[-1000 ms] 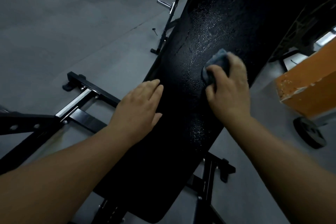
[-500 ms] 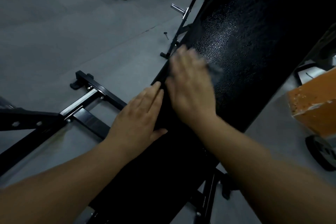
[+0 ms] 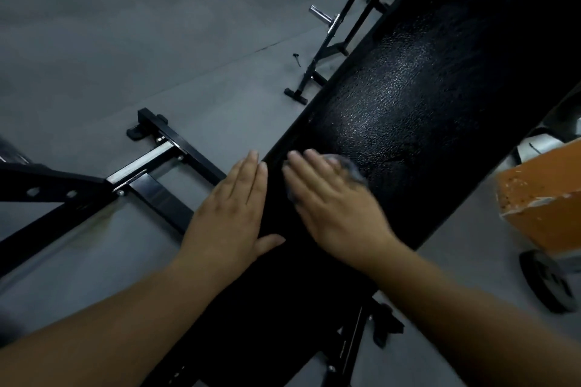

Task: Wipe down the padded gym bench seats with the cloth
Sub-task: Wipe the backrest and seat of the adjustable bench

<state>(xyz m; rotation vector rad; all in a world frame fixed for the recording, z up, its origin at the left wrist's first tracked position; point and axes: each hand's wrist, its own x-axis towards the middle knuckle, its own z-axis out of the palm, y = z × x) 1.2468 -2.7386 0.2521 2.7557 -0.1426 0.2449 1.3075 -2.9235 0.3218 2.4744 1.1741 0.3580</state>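
Along the left edge of the long black textured padded bench seat (image 3: pixel 408 122), the left hand (image 3: pixel 232 210) is laid flat, fingers straight and together, nothing held, its fingertips reaching the seam of the edge. Just beside it, parted by a narrow strip of pad, the blurred right hand (image 3: pixel 333 201) is pressed palm-down on a small crumpled grey cloth (image 3: pixel 350 168), the fingers stretched out rather than curled round it. The cloth is seen only as a fringe past the fingers, at the near end of a glossy patch. Beyond both hands the pad runs bare, diagonally up and to the right. Left of the edge, a black square-tube steel frame (image 3: pixel 163 148) lies on the grey floor (image 3: pixel 125 56), with open floor beyond it. A black rack with a chrome peg (image 3: pixel 320 14) stands farther up that side. Off the right edge, a chipped orange block (image 3: pixel 544 198) is set near a black round disc (image 3: pixel 547 286); whether the block is a box cannot be told.
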